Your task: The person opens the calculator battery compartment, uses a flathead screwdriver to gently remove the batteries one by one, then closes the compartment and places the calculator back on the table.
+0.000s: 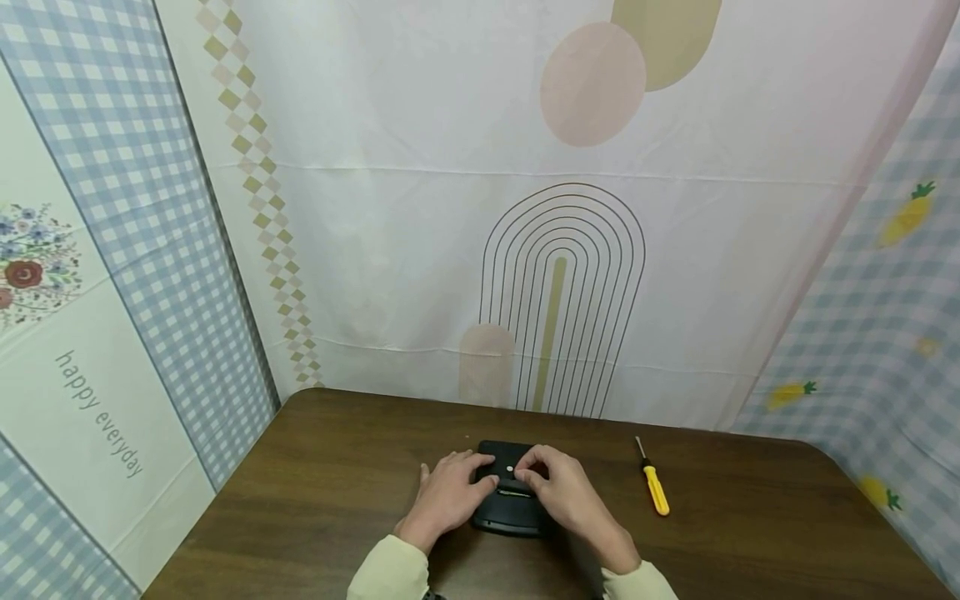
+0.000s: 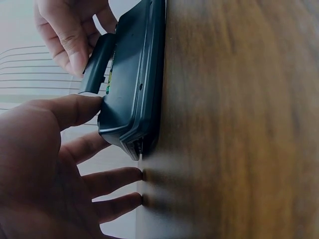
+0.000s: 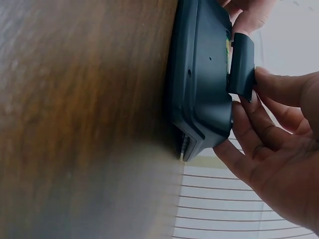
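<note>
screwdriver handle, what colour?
Yellow. The handle shows best in the head view, on the table to the right of the hands.

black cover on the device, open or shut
Open: the right hand pinches the cover, tilted up from the black device, baring a yellow-green strip in the opening. Whether fully detached, cannot tell.

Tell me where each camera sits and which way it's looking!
Head: worn on the person's head, facing forward and down at the wooden table, black device and yellow screwdriver; the left hand, right hand and pale sleeves show.
Left wrist: on the left wrist, facing the device from one side; the left hand looks big, with part of the right beyond.
Right wrist: on the right wrist, facing the device from its other side; the right hand looks big, with part of the left beyond.
Shared: both wrist views show the right hand pinching a small black cover.
</note>
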